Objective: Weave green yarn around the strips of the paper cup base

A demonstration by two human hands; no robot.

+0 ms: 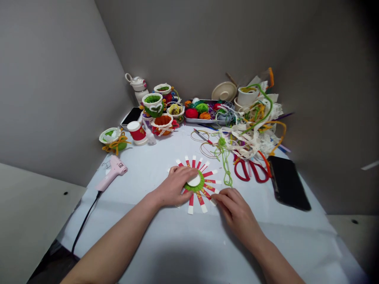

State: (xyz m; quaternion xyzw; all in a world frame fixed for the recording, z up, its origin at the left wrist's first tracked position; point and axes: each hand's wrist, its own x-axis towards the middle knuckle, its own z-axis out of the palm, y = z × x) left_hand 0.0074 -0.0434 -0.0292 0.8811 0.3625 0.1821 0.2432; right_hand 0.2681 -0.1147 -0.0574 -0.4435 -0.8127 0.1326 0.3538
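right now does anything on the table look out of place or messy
Yes: a tangled heap of lace and pipe cleaners sprawls forward, partly covering the red-handled scissors, so they look buried in the clutter.

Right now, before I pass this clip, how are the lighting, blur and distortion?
In the head view, light is soft with no strong glare; a broad dark shadow lies on the white sheet below the hands; the right edge falls dark; wide-angle distortion bends the table edges; the left hand and right hand show no obvious motion blur.
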